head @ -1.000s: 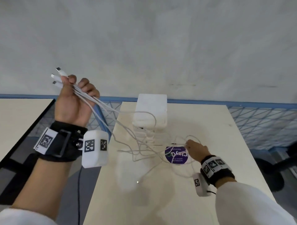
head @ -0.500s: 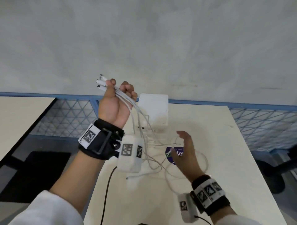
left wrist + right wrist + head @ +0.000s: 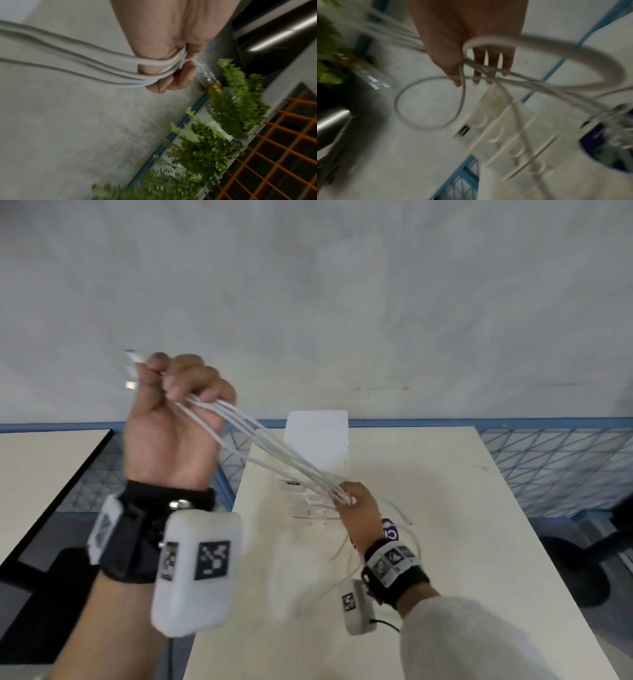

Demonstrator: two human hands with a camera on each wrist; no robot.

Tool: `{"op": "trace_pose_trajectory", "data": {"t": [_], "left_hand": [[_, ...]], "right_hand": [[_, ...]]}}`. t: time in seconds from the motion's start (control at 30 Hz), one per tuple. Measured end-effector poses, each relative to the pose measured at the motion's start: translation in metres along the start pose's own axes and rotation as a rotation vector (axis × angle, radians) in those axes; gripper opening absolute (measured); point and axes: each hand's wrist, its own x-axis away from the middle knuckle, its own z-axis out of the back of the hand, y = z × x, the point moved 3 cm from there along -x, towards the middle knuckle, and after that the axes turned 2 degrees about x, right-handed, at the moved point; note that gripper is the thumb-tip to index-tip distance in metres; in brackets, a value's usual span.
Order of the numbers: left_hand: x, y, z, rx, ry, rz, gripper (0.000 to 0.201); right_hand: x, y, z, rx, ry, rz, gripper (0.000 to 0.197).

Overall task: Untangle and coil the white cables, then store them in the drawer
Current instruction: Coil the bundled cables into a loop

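The left hand is gripping the ends of the white cables in a raised fist. They are stretching taut down to the right hand, whose fingers are pinching them above the table, loose loops trailing below. Beyond, the small white drawer unit is standing closed.

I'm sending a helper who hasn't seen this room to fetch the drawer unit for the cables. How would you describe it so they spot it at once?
Go to the long white table by the grey wall. At its far end stands the drawer unit, a small white plastic box with stacked drawers. The round purple-labelled tub nearby is low; the unit is tall and squarish.
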Motion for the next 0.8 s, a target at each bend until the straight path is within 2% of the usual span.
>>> {"op": "trace_pose_trajectory", "data": {"t": [0.03,0.07,0.1,0.17,0.23,0.27,0.3,0.33,0.37,0.43,0.47,0.5,0.53,0.6,0.63,0.73,0.8], "left_hand": [[0.001,0.014,0.004,-0.003,0.008,-0.022,0.016],[0.002,0.026,0.01,-0.001,0.028,-0.03,0.017],[0.004,0.036,0.018,0.0,0.062,-0.033,0.02],[0.005,0.045,0.037,0.011,0.103,-0.026,0.026],[0.003,0.041,0.052,-0.001,0.107,-0.015,0.026],[0.002,0.037,0.058,-0.017,0.111,-0.011,0.026],[0.0,0.034,0.063,-0.032,0.115,-0.011,0.025],[-0.003,0.033,0.065,-0.036,0.115,-0.01,0.025],[-0.006,0.032,0.067,-0.028,0.106,-0.01,0.023],[-0.012,0.034,0.071,0.004,0.076,-0.007,0.021],[-0.015,0.037,0.073,0.022,0.068,-0.003,0.022],[-0.017,0.041,0.076,0.03,0.069,-0.002,0.025],[-0.019,0.043,0.078,0.033,0.072,-0.001,0.029],[-0.023,0.047,0.079,0.042,0.073,0.003,0.031],[-0.024,0.047,0.08,0.048,0.074,0.005,0.03],[-0.025,0.039,0.082,0.055,0.052,0.015,0.03],[-0.024,0.033,0.079,0.044,0.025,0.019,0.025]], "right_hand": [[-0.003,0.004,0.012,0.13,-0.03,0.042,0.022],[-0.007,0.006,0.023,0.334,-0.049,0.153,0.01],[-0.011,0.01,0.034,0.527,-0.062,0.262,0.01],[-0.017,0.016,0.048,0.824,-0.113,0.393,0.032],[-0.022,0.021,0.059,1.023,-0.246,0.347,0.069],[-0.026,0.028,0.063,1.037,-0.306,0.275,0.083],[-0.028,0.032,0.067,0.975,-0.329,0.231,0.085],[-0.028,0.035,0.072,0.803,-0.356,0.153,0.076],[-0.026,0.035,0.077,0.561,-0.354,0.072,0.058],[-0.021,0.039,0.088,0.217,-0.275,-0.018,0.025],[-0.016,0.041,0.092,0.2,-0.259,-0.022,0.023],[-0.012,0.046,0.095,0.286,-0.277,-0.029,0.025],[-0.009,0.054,0.098,0.465,-0.315,-0.036,0.031],[0.001,0.072,0.102,0.903,-0.451,-0.05,0.065],[0.004,0.08,0.103,1.045,-0.498,-0.056,0.081],[0.001,0.093,0.103,1.164,-0.592,-0.197,0.109],[-0.005,0.092,0.102,1.087,-0.634,-0.307,0.122]]}}
